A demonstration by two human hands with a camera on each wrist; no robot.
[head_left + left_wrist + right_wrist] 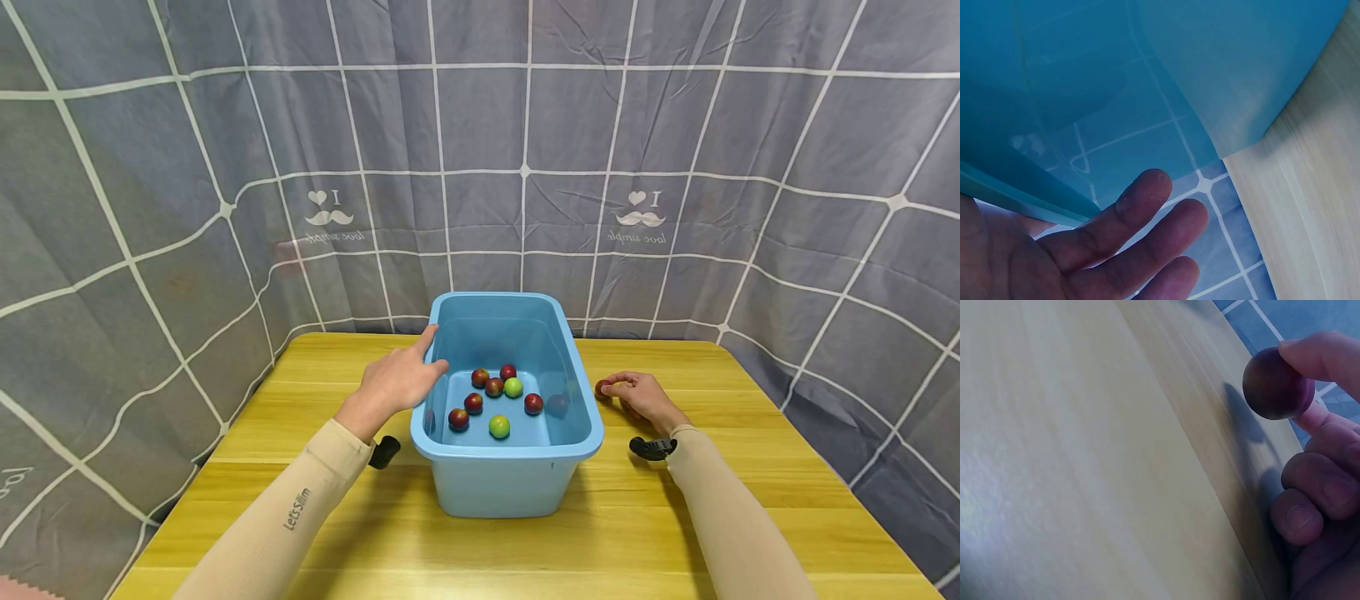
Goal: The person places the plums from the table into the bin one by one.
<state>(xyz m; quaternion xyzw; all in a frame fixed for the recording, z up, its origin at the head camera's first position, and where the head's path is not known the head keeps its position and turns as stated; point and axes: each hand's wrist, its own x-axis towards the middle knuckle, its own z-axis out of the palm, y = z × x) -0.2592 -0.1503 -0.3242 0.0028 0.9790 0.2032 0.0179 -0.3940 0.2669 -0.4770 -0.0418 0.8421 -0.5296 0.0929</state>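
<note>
Grey grid-pattern cloth backdrop [525, 125] hangs behind and around both hands. Yellow wooden worktop [750, 500] lies under both hands. Blue plastic tub [517, 479] stands on the worktop between the hands, just right of the left hand and just left of the right hand.

Left hand [397, 379] is at the tub's left rim, fingers straight and spread, holding nothing; the index fingertip reaches along the outer edge of the rim and the thumb tip lies at the inner side. The left wrist view shows the fingers [1141, 206] extended next to the tub's translucent blue wall [1179, 75]; whether they touch the wall cannot be told there.

Right hand [641, 398] rests on the worktop just beside the tub's right wall, fingers curled, pinching a small dark red fruit [603, 387] between thumb and fingertips. The right wrist view shows the fruit [1275, 384] clamped at the fingertips, lifted slightly off the wood, its shadow below it.

Inside the tub, right of the left hand: six small red fruits [474, 403] and two green ones [499, 426], loosely scattered on the floor. Black wrist camera mounts [652, 448] sit below each hand, at the cuffs of the beige sleeves [292, 508].
</note>
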